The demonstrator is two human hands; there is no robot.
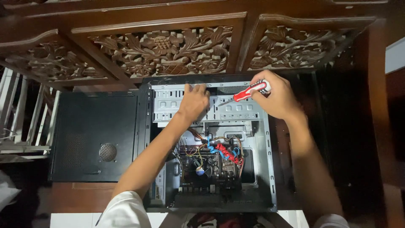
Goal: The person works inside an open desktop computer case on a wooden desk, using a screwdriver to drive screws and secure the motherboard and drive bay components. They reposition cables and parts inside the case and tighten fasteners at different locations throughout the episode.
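Fingers of right hand (276, 99) wrapped round screwdriver (249, 92); left hand (195, 101) flat, fingers together, on drive cage (236, 110).

From my seat the light is dim and warm, falling brightest on the grey metal drive cage (206, 103) of the open computer case. Right of that cage the wood sinks into near-black shadow. Left of it the black side panel (95, 137) shows faint sheen. Focus is fair; edges look slightly soft.
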